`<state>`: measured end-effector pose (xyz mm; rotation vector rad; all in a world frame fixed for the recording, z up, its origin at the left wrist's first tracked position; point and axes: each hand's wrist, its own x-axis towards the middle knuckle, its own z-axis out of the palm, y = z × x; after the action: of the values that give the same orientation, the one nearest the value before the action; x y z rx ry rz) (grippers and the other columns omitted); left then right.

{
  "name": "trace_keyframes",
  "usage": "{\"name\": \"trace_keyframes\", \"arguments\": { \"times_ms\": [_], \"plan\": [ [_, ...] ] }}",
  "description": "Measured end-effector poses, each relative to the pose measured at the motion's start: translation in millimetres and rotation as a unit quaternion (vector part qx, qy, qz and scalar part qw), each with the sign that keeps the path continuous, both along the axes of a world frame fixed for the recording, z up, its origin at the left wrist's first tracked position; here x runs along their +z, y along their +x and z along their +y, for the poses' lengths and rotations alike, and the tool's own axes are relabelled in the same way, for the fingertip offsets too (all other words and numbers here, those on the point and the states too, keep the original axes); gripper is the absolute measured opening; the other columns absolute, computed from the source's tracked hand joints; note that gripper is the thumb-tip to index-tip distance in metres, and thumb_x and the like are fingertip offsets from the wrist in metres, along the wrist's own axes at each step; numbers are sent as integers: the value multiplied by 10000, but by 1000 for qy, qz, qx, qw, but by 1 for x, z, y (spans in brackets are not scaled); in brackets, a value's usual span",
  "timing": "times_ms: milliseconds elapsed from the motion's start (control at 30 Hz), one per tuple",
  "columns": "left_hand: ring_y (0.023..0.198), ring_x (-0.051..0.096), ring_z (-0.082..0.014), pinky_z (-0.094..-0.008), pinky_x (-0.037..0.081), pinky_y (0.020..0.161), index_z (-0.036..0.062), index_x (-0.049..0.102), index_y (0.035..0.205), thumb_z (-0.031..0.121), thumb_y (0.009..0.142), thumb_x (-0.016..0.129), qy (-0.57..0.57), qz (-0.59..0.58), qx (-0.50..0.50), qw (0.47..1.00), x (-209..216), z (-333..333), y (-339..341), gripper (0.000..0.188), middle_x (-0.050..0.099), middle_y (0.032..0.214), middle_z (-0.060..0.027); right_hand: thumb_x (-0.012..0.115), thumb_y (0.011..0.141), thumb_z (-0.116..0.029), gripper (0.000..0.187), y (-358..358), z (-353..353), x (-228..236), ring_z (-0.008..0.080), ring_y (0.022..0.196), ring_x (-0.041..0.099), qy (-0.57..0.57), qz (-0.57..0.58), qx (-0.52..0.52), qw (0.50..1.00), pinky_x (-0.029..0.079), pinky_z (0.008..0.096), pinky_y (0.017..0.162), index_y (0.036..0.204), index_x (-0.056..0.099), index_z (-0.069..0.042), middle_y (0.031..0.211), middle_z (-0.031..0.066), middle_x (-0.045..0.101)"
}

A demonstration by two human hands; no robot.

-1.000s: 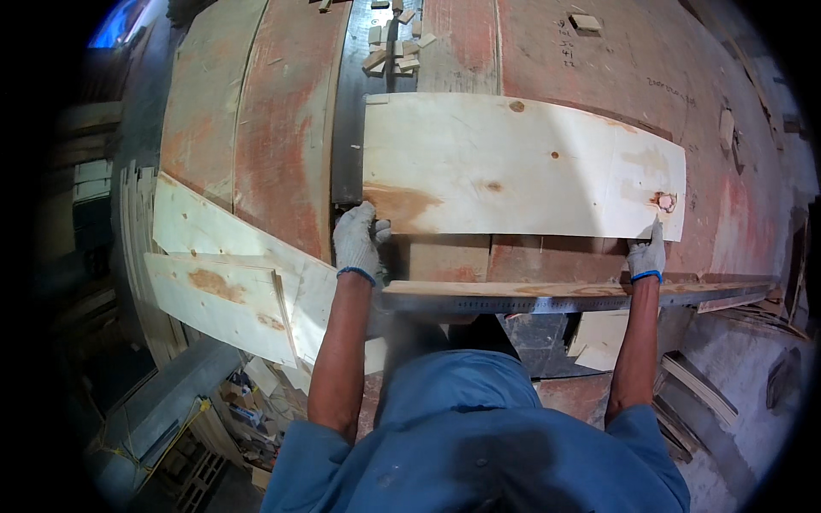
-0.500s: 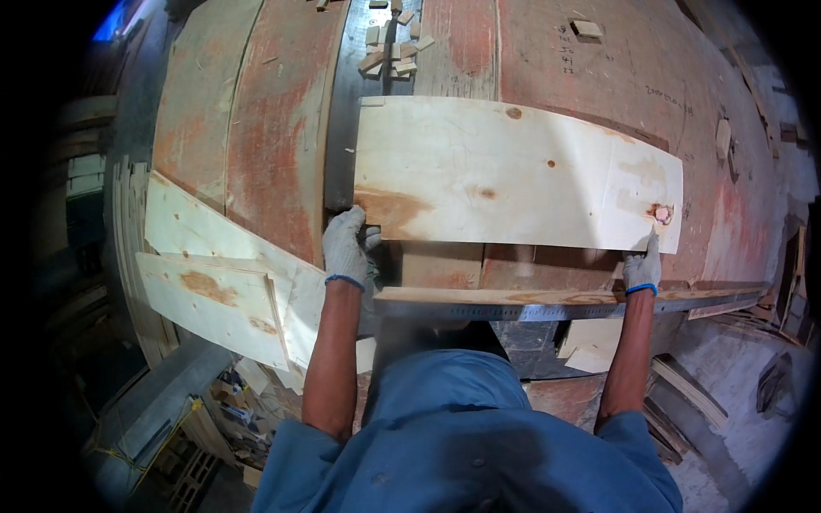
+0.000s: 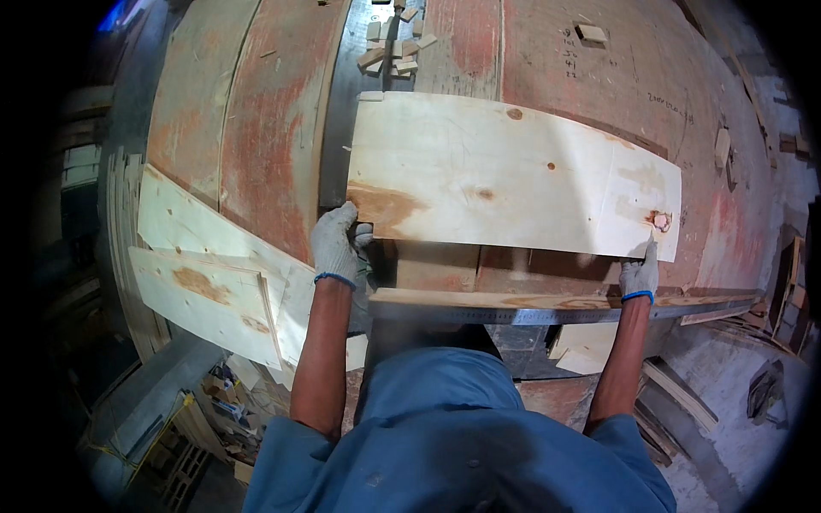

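A pale plywood panel [image 3: 496,171] with brown knots and a notched near-left corner is held over the worn red-brown worktable. My left hand [image 3: 338,243], in a grey-white knit glove with a blue cuff, grips the panel at that near-left corner. At the near-right edge, my gloved right hand [image 3: 639,272] is closed on the panel, with a finger lying on its top face beside a dark knot. Between the panel and my body runs a wooden strip [image 3: 513,299] with a metal ruler [image 3: 547,316] along it. The fingers underneath the panel are hidden.
Small wood offcuts [image 3: 398,56] lie on a dark metal strip [image 3: 342,128] in the table beyond the panel. More plywood pieces [image 3: 205,282] rest at the left. A loose block [image 3: 591,34] sits at the far right. Scrap wood [image 3: 680,393] lies on the floor at lower right.
The panel and both hands have shifted slightly to the left. Both hands keep their hold on it.
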<state>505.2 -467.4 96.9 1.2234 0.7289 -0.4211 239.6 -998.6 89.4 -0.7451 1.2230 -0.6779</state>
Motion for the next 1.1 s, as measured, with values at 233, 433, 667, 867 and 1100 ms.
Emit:
{"name": "trace_keyframes", "arguments": {
  "times_ms": [233, 433, 667, 867, 1100],
  "plan": [
    [667, 608, -143, -267, 488, 560, 40, 634, 1070, 223, 995, 640, -5, -11, -58, 998, 3, 6, 7, 198, 655, 897, -59, 520, 1072, -345, 453, 0, 0, 2, 285, 1273, 572, -12, -5, 12, 1000, 519, 471, 1029, 1456, 533, -105, 1429, 93, 574],
    [663, 590, -136, -262, 472, 552, 50, 630, 1061, 227, 986, 651, 30, -15, -57, 998, 13, 0, 18, 193, 643, 870, -52, 536, 1068, -342, 452, 3, 7, 7, 280, 1274, 569, -18, -8, 0, 1000, 520, 471, 1023, 1444, 539, -91, 1427, 95, 576],
    [628, 577, -138, -255, 449, 508, 66, 627, 1050, 215, 976, 657, 4, -6, -55, 998, 2, 8, 19, 169, 636, 855, -52, 559, 1058, -328, 457, 9, 13, 18, 277, 1277, 566, -20, -13, 2, 1000, 526, 475, 1014, 1441, 533, -79, 1436, 99, 570],
    [618, 601, -150, -260, 483, 502, 71, 632, 1081, 240, 981, 652, -3, 0, -50, 999, 4, 7, 18, 198, 645, 869, -58, 574, 1050, -334, 428, 15, 11, 23, 271, 1209, 616, -5, -25, 0, 1000, 554, 448, 976, 1396, 571, -82, 1367, 88, 627],
    [695, 632, -160, -281, 528, 573, 85, 659, 1118, 306, 995, 618, -78, -44, -92, 992, 14, 20, 26, 256, 661, 911, -60, 624, 1029, -339, 339, 8, 18, 43, 178, 929, 706, -74, -17, 23, 997, 580, 308, 692, 1272, 634, -103, 1149, 31, 727]
  ]
}}
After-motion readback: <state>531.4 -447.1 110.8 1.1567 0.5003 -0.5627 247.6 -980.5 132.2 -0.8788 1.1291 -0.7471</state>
